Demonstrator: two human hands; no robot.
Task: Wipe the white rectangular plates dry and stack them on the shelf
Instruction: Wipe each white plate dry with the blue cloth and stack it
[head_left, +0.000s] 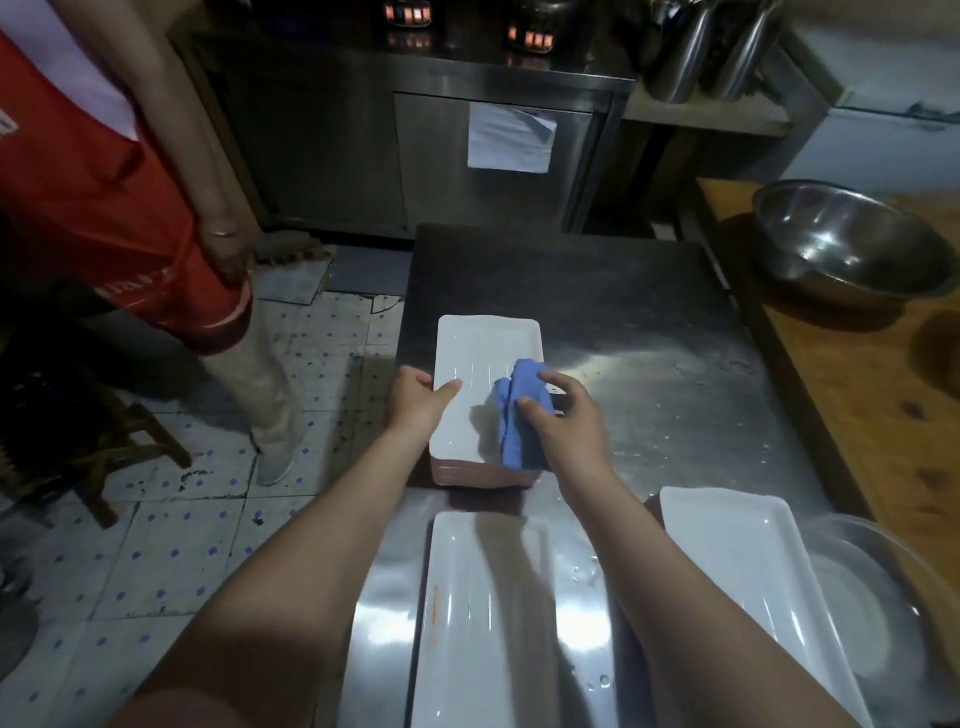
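top plate (483, 353): white rectangular, on top of the plate stack (483, 475), mid steel table (649, 338).
left hand (418, 402): we see it gripping the top plate's left edge, thumb on the upper face.
right hand (566, 421): clutching a bunched blue cloth (519, 415), which lies on the plate's right half.
near plate (483, 623): flat, closest to us.
right plate (743, 561): tilted, against a clear tub (883, 597).
steel bowl (841, 244): on the wooden counter (857, 389), right.
person in red apron (104, 182): stands left, on tiled floor.
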